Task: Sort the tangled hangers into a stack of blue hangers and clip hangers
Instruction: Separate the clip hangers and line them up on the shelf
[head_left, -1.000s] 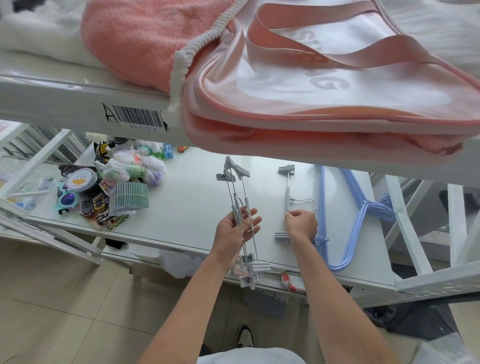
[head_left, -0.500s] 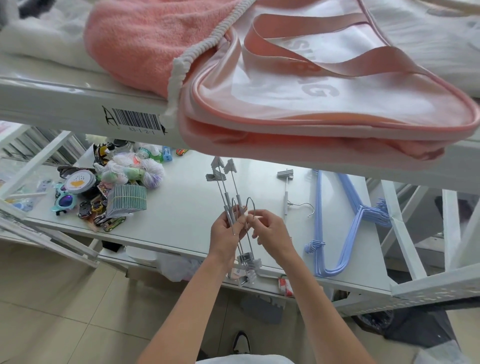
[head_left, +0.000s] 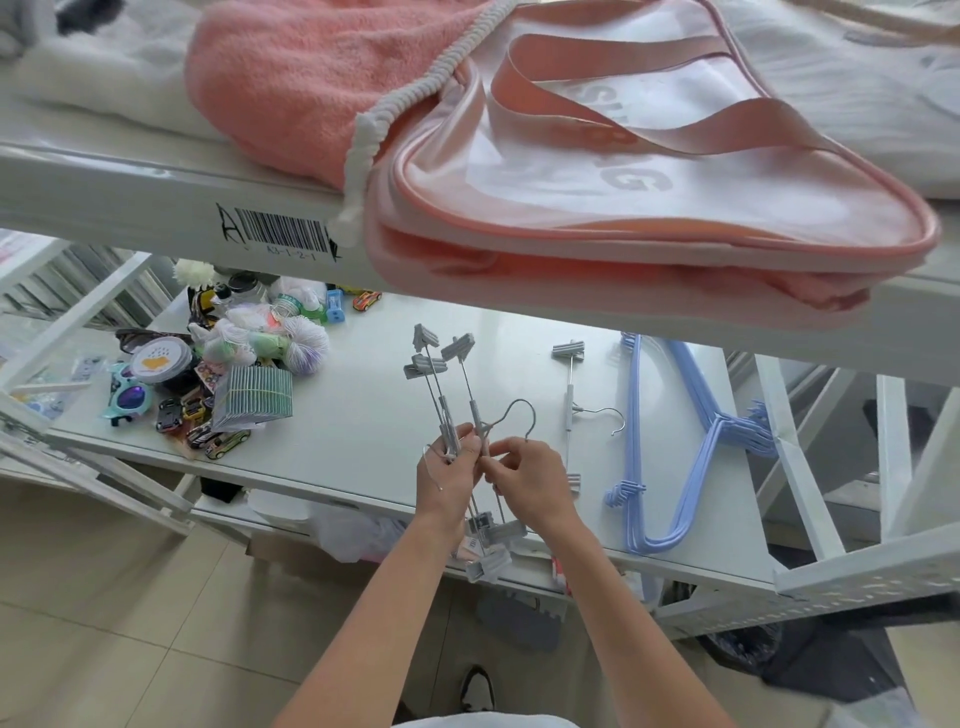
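R hand (head_left: 524, 480) off shelf hanger (head_left: 570, 410), now pinching L hand's (head_left: 448, 480) bundle (head_left: 457, 410)

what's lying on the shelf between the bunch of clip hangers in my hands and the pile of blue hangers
In the head view, one grey clip hanger lies flat on the white shelf between the held bunch and the blue hangers.

A lone clip hanger (head_left: 570, 410) lies on the shelf (head_left: 363, 415), left of the hanger stack (head_left: 691, 447). Toys (head_left: 208, 384) sit far left.
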